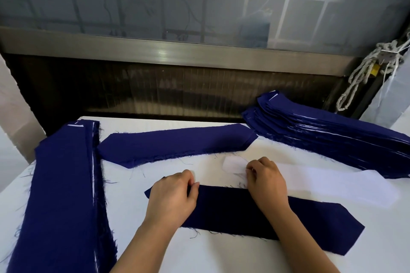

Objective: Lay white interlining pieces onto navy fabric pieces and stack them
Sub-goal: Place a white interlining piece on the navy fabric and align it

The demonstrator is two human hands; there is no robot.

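- Soft daylight is coming through a frosted window [155, 2], with a grid of bars showing faintly behind.
- A metal rail [166, 51] is running beneath it, above a dark ribbed panel [166, 88].
- A white table [199, 257] is filling the foreground.
- A knotted rope [363, 73] is hanging at the right.

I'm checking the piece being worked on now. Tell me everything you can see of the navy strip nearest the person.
The navy strip is a long, dark woven piece with angled ends and frayed edges. It lies flat on the white table, slanting down to the right. The left hand pinches its upper edge near the left end. The right hand reaches across it, pinching the white strip.
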